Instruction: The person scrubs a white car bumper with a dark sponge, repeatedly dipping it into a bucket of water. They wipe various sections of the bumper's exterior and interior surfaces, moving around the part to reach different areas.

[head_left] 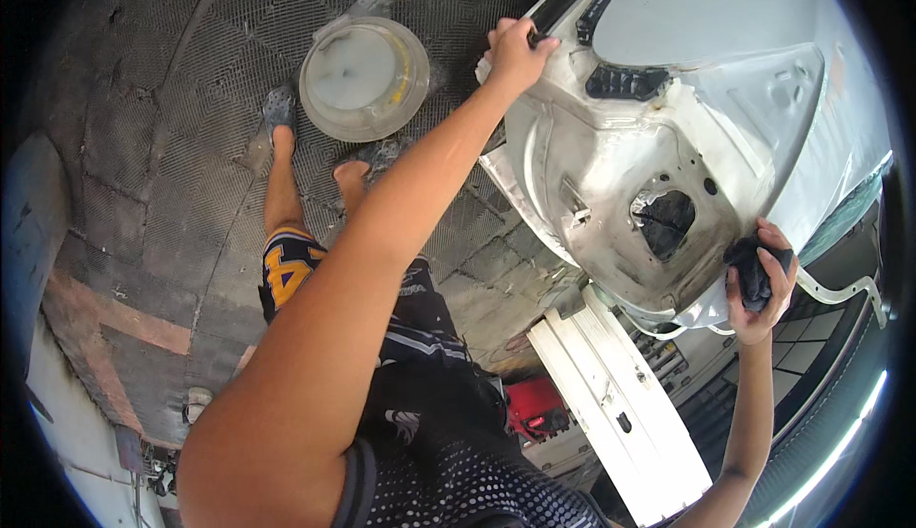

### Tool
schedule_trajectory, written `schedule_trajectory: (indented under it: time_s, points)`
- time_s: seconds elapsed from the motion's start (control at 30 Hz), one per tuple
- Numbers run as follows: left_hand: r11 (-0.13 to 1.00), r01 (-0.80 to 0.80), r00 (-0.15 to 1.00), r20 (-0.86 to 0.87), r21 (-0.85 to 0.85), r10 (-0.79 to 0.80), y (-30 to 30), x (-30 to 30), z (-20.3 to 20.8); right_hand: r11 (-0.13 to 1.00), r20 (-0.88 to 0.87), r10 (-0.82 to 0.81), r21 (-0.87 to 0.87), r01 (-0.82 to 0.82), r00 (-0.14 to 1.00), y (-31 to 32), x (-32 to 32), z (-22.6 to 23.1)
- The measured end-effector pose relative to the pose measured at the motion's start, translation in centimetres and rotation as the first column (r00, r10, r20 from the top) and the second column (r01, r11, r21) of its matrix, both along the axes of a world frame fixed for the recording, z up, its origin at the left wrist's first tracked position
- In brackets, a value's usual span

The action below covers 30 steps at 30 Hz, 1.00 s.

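A bare, pale grey car body (611, 165) with no lamp in its round-holed corner fills the upper right. At its left edge, beside a long dark slot, my left hand (515, 56) is closed, with a small black thing (537, 40) showing between thumb and fingers; its kind cannot be made out. My right hand (763, 285) is at the body's lower right edge, fingers wrapped round a crumpled black cloth (750, 270). Between the hands lies the recessed corner with a ragged round hole (665, 223), its metal stained and scuffed.
A round, translucent tub (364, 80) stands on the dark patterned floor (191, 137) near my feet. Below the body is a long white panel (620, 414) with slots, and a red object (536, 407) beside it. A curved white bracket (844, 294) juts out at the right.
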State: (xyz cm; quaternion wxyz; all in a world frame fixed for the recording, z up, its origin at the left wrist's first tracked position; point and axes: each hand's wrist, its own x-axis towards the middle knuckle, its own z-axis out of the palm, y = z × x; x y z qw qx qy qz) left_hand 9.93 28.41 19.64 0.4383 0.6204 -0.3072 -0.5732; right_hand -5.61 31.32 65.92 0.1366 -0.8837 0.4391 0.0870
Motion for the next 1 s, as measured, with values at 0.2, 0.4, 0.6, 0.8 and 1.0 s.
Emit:
schedule_trajectory:
  time_s: [0.2, 0.4, 0.6, 0.8, 1.0]
  points:
    - [0.999, 0.052, 0.999, -0.007, -0.006, -0.052, 1.2, 0.6, 0.0, 1.0, 0.008, -0.003, -0.016, 0.004, 1.0, 0.0, -0.9, -0.3]
    - [0.986, 0.081, 0.993, 0.073, 0.149, -0.093, 1.5, 1.3, 1.7, 1.0, 0.025, -0.002, -0.017, 0.002, 1.0, 0.0, -0.7, -0.5]
    - [0.981, 0.128, 0.977, 0.153, 0.145, -0.15, 3.7, 1.4, 3.2, 1.0, 0.013, -0.014, -0.016, 0.014, 1.0, 0.6, -0.9, -0.3]
    - [0.973, -0.157, 0.971, 0.205, 0.172, 0.121, 1.8, 4.3, -2.0, 1.0, 0.013, 0.011, -0.022, -0.01, 1.0, 0.0, -0.5, -0.3]
    - [0.945, 0.076, 0.989, 0.141, -0.318, -0.032, 7.5, -0.8, 8.2, 0.999, -0.014, 0.009, -0.033, -0.01, 1.0, 0.1, -0.4, -0.1]
